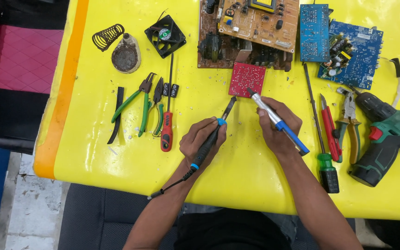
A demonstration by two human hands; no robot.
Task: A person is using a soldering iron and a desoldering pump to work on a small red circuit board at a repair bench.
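My left hand (pixel 201 139) grips a black soldering iron (pixel 215 134) with blue rings, its tip pointing up at the lower left corner of a small red circuit board (pixel 247 78). My right hand (pixel 278 127) holds a silver and blue desoldering pump (pixel 278 122), whose nozzle touches the lower edge of the red board. The iron's cable trails off the near table edge. Both hands rest on the yellow table (pixel 237 171).
Left of my hands lie a red screwdriver (pixel 166 122), green pliers (pixel 137 104) and cutters, a soldering stand (pixel 125 55) and a black fan (pixel 165 35). Brown (pixel 251 28) and blue circuit boards (pixel 343 44) sit at the back. Screwdrivers, pliers and a green drill (pixel 385 139) lie right.
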